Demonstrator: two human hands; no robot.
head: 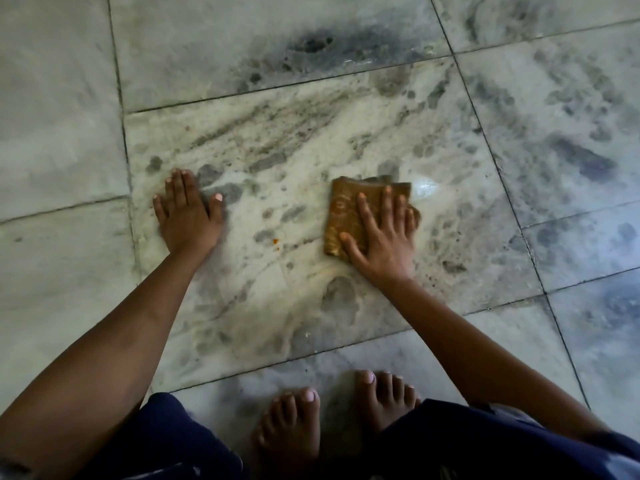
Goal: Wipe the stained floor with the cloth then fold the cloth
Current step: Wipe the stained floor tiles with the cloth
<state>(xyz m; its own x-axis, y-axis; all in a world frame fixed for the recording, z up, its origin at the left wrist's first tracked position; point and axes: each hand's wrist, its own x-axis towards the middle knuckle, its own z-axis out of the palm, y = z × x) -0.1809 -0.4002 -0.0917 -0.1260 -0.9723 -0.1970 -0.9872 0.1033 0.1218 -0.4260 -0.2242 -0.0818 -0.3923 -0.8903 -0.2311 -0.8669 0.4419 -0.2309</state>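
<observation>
A folded brown-yellow cloth [346, 216] lies flat on the marble floor tile [294, 150] at centre right. My right hand [381, 237] presses down on the cloth with straight, spread fingers and covers its lower right part. My left hand [188, 211] rests flat on the bare tile to the left, fingers straight, well apart from the cloth. Small orange stain spots [276, 242] sit on the tile between the two hands, left of the cloth. A faint yellowish smear [325, 270] shows just below the cloth.
The floor is grey-veined marble with dark grout lines [124, 133]. A wet glint [426, 186] shines right of the cloth. My two bare feet [332, 410] stand at the bottom, with dark blue clothing [485, 441] over my knees.
</observation>
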